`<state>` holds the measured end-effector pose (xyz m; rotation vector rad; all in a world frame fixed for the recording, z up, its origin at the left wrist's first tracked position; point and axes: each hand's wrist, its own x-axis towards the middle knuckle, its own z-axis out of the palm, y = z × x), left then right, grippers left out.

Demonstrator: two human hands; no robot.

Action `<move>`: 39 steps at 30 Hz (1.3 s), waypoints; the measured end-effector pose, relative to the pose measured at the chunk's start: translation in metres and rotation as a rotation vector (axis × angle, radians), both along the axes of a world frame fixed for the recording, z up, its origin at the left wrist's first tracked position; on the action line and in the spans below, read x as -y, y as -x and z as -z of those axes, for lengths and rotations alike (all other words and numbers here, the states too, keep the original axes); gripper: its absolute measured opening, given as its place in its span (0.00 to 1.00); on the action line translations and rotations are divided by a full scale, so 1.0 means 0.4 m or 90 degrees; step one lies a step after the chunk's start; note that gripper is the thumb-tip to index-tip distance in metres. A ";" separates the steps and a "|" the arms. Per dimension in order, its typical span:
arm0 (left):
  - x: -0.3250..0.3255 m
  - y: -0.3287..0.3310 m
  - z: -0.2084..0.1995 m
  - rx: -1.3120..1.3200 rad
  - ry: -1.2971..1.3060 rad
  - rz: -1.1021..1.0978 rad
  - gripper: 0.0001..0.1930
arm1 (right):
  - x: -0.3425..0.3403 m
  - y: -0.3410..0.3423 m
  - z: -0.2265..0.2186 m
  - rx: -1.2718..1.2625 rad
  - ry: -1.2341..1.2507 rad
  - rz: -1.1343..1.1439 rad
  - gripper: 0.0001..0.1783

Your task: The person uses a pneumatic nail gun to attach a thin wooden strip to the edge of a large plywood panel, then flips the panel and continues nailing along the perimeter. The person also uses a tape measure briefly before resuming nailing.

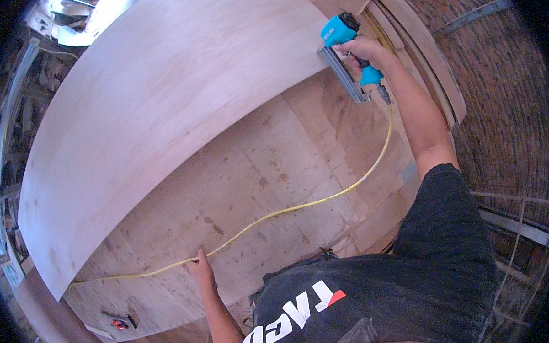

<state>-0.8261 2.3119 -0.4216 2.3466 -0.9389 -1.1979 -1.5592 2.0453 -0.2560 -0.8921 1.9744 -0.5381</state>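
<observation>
My right hand [367, 49] is wrapped round the handle of a teal pneumatic nail gun [336, 30] with a long grey magazine. The gun's nose is at the right end of a large pale plywood sheet [163, 96], near its edge; whether it touches cannot be made out. From the gun's fitting a yellow air hose [289, 209] runs down and left across the worktop [274, 165]. Lower left of centre, my left hand [202, 270] has its fingers closed on that hose. The hose's far left part passes toward the sheet's lower corner.
A small red and black tool [120, 323] lies by the worktop's lower left edge. Long boards [419, 68] lean along the right side, beside a brick-like surface [496, 89]. A bright shiny object [83, 23] shows at the top left.
</observation>
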 end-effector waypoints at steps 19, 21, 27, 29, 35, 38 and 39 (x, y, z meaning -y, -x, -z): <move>-0.034 0.024 -0.018 -0.054 0.052 0.005 0.39 | 0.016 -0.259 -0.069 -0.032 0.022 -0.129 0.21; -0.018 0.037 0.006 -0.002 0.042 0.020 0.41 | 0.029 -0.240 -0.058 -0.085 -0.002 -0.133 0.21; -0.039 0.026 0.058 0.090 0.084 0.055 0.36 | 0.034 -0.250 -0.028 -0.129 -0.020 -0.157 0.22; -0.057 0.013 0.059 0.107 0.083 0.052 0.36 | 0.015 -0.274 -0.014 -0.103 -0.023 -0.150 0.22; -0.065 0.026 0.087 0.125 0.089 0.053 0.34 | -0.004 -0.347 0.003 -0.060 0.008 -0.174 0.22; -0.070 0.009 0.086 0.111 0.053 0.058 0.32 | 0.002 -0.391 0.002 -0.057 -0.013 -0.186 0.22; -0.074 0.018 0.079 0.117 0.060 0.053 0.31 | 0.009 -0.397 0.005 -0.072 -0.019 -0.194 0.22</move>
